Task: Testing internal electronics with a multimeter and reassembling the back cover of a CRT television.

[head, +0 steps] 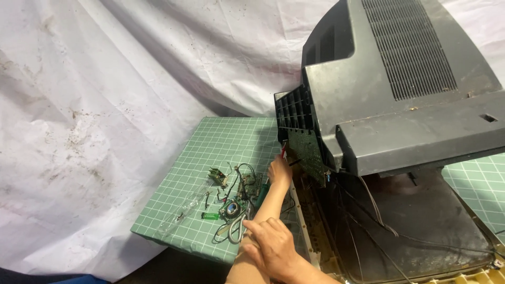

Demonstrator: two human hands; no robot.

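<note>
Right hand: nearest to me, at the bottom edge of the view. It lies across my left forearm with the fingers curled loosely. It holds no tool.

Left hand: stretched forward past the mat's right edge, up against the circuit board. The fingers pinch a thin tool with a red handle, its tip at the board's left edge.

Circuit board: green, hanging tilted out of the open underside of the television casing, just below a black gridded plastic frame.

Mat: a green cutting mat with a white grid. Its near left corner juts toward me and overhangs the white cloth.

Loose parts: gathered near the mat's near right edge. A small round part with a dark centre, a little green piece, a small board with wires, a tan block, scissors and a clear glass tube toward the near left corner.

Television casing: dark grey, dusty, tipped over, filling the right side. Vent slots run across its back. Below it lies a dark tray with thin grey wires trailing across.

Room: a stained, creased white cloth covers everything behind and to the left of the mat. More green mat shows at the far right edge.
</note>
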